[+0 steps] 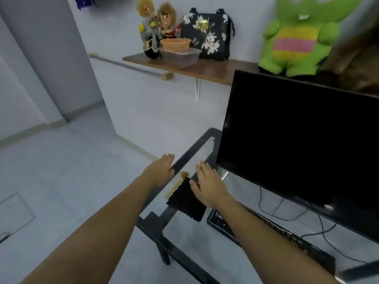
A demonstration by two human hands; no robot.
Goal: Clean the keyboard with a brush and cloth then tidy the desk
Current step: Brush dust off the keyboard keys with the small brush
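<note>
A black cloth [184, 201] lies flat on the glass desk [196, 146], near its left end. My right hand [208, 184] rests flat on the cloth's far part, fingers straight. A small brush [176, 184] with a yellow handle and brown bristle tip lies just left of the cloth. My left hand [162, 171] sits on the desk's left frame edge, fingers extended, holding nothing. The black keyboard [266, 232] lies to the right of the cloth, partly hidden by my right forearm.
A large black monitor [303, 148] stands on the desk at right, cables trailing beneath it. A wall shelf [213, 71] above carries dolls, an orange basket, a clear box, a floral bag and a green plush toy. Grey floor lies to the left.
</note>
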